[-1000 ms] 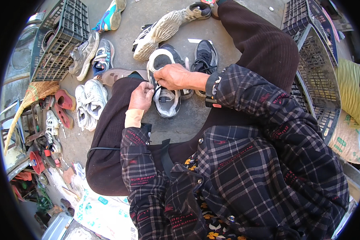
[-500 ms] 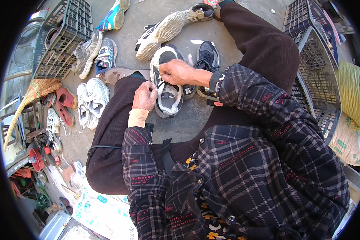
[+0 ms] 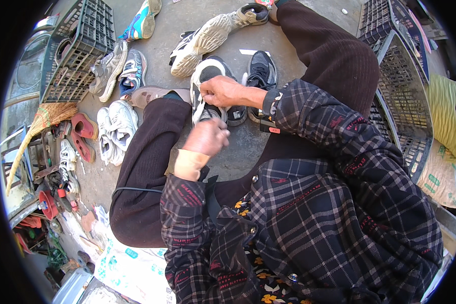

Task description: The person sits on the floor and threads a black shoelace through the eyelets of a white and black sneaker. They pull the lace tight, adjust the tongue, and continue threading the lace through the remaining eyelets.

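Sits with bent legs to either side of a black-and-white shoe (image 3: 210,70), set between them with its toe pointing away. Reaches in from the right of the shoe with the right hand (image 3: 222,92), laying the bare forearm almost straight across, wrist barely bent, back of the hand up. Curls those fingers closed at the shoe's lacing and has hold of the upper there, with the tips partly hidden. Comes over the shoe's heel from the near side with the left hand (image 3: 207,138), slanting the forearm away and rightward above a beige cuff (image 3: 190,164). Bends these fingers about halfway, in a blur; cannot tell of anything held in them, nor of any contact with the heel.

Has a dark shoe (image 3: 235,116) just right of the shoe and a black sneaker (image 3: 261,72) a little farther right. Shows beyond the shoe's toe a grey sneaker (image 3: 207,44), sole exposed; well to its left, white sneakers (image 3: 120,124) and, farther out, a crate (image 3: 81,61).
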